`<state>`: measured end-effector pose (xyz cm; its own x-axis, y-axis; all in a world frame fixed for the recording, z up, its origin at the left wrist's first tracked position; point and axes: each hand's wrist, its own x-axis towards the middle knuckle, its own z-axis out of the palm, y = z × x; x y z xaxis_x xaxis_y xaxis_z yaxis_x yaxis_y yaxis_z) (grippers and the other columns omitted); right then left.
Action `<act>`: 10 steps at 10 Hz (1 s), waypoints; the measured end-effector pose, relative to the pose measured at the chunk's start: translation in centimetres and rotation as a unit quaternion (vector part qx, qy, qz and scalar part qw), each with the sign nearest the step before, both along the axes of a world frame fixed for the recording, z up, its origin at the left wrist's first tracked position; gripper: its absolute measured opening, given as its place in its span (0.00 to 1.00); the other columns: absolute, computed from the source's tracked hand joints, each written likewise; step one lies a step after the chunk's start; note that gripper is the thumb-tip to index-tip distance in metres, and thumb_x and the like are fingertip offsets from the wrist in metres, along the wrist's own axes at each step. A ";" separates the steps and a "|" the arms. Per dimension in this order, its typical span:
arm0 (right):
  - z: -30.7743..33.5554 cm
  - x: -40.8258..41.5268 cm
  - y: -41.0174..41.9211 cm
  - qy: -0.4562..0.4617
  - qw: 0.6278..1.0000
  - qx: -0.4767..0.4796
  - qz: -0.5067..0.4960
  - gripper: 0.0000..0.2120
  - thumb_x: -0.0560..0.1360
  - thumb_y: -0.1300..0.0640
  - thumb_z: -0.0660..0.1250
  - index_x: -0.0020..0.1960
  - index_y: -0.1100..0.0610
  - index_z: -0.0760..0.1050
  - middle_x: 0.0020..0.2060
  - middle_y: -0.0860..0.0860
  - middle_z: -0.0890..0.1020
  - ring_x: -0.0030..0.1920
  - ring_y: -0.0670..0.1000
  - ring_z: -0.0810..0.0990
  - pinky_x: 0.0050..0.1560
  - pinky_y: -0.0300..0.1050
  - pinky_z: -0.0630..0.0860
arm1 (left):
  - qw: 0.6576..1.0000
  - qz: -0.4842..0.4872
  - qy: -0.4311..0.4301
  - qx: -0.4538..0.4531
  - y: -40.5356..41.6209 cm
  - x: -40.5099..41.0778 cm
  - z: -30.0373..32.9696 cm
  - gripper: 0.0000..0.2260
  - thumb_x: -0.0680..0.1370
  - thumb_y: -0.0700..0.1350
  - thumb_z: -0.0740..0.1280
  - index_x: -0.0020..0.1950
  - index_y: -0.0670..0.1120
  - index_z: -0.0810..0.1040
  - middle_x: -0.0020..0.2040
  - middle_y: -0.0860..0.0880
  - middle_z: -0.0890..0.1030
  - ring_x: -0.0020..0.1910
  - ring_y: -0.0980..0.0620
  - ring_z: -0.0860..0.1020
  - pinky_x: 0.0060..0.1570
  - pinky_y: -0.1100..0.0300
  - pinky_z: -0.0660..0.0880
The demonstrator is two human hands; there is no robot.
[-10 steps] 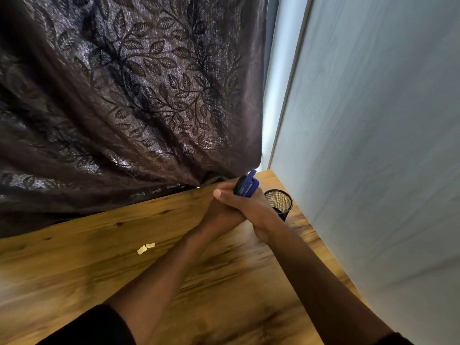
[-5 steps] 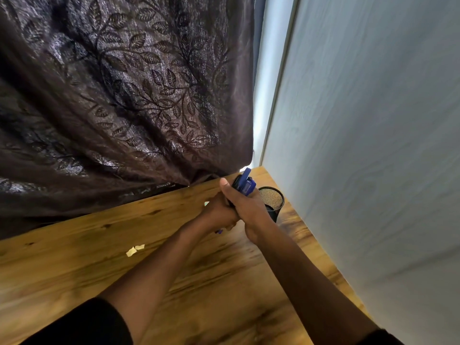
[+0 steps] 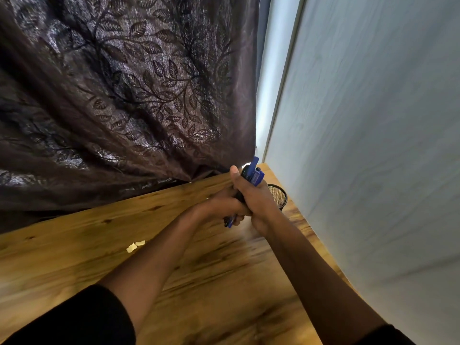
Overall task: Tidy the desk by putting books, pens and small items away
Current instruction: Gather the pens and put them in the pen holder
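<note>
Both hands are bunched together just above the worktop (image 3: 74, 265), the right hand (image 3: 256, 202) wrapped shut round a fistful of pens (image 3: 252, 171) and the left hand (image 3: 224, 205) closed round their lower ends, seemingly to square the bundle before it drops into the mesh pen cup (image 3: 280, 195) right behind. The pens are blue-capped, caps poking up past the thumb, tips just visible below the fingers (image 3: 239, 217)

The wooden desk (image 3: 224, 282) carries a black mesh pen cup (image 3: 280, 196) in its far right corner. Two small pale paper scraps (image 3: 134, 246) lie touching each other toward its far left side.
</note>
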<state>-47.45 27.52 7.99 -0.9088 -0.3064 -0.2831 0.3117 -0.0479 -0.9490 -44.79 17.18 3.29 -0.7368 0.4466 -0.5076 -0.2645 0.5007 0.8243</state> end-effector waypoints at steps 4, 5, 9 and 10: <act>0.2 -4.6 3.4 0.074 0.991 -0.032 -0.108 0.17 0.79 0.46 0.72 0.51 0.62 0.81 0.42 0.56 0.86 0.45 0.55 0.87 0.52 0.51 0.84 | 0.935 0.302 0.143 0.120 -1.0 -1.0 0.2 0.19 0.66 0.48 0.72 0.57 0.48 0.80 0.54 0.44 0.83 0.52 0.51 0.80 0.52 0.56 0.76; -0.3 -5.7 4.0 0.089 0.989 -0.021 -0.120 0.15 0.79 0.47 0.72 0.47 0.60 0.79 0.37 0.54 0.85 0.41 0.56 0.85 0.51 0.56 0.83 | 0.916 0.351 0.134 0.139 -0.3 -1.0 0.8 0.23 0.70 0.54 0.68 0.63 0.47 0.80 0.62 0.43 0.82 0.56 0.50 0.79 0.49 0.56 0.74; -6.0 -7.6 4.6 0.213 0.912 0.313 -0.158 0.21 0.77 0.34 0.66 0.40 0.51 0.75 0.39 0.50 0.81 0.46 0.56 0.78 0.50 0.53 0.77 | 0.915 0.301 0.228 0.144 2.8 -3.2 1.2 0.18 0.84 0.51 0.60 0.73 0.53 0.73 0.69 0.55 0.77 0.67 0.65 0.74 0.62 0.70 0.71; -6.4 -7.8 4.9 0.216 0.888 0.366 -0.176 0.19 0.78 0.36 0.67 0.45 0.52 0.76 0.48 0.52 0.82 0.53 0.55 0.75 0.53 0.48 0.70 | 0.918 0.297 0.237 0.114 3.2 -3.5 0.3 0.18 0.80 0.59 0.60 0.70 0.65 0.73 0.74 0.53 0.74 0.72 0.60 0.71 0.73 0.57 0.69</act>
